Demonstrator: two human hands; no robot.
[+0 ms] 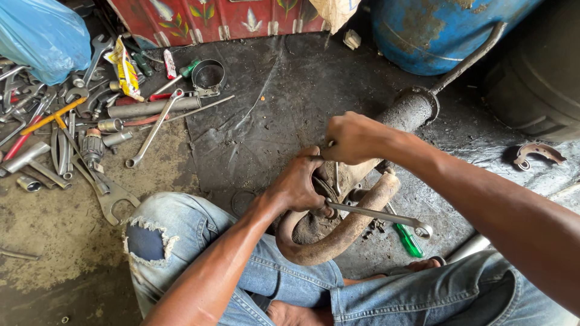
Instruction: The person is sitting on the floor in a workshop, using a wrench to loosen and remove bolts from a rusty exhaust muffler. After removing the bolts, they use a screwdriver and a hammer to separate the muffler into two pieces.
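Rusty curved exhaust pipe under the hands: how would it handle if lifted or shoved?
The rusty curved exhaust pipe is probably rigid: thick metal tube, holding its bend. Likely heavy and lopsided, since it runs into a long dark muffler. Its rough rust should grip well, though the oily floor suggests greasy patches. The bend should stop it rolling freely.

- The left hand (297,184) covers the joint on the exhaust pipe (338,232), so its grip there cannot be made out
- The right hand (353,137), just above the pipe, closes over something too hidden to name
- The blue drum (435,30), well beyond the pipe, is cut off by the top edge
- Far left of the pipe, the tool pile (66,133) runs past the left edge; small pieces blur together
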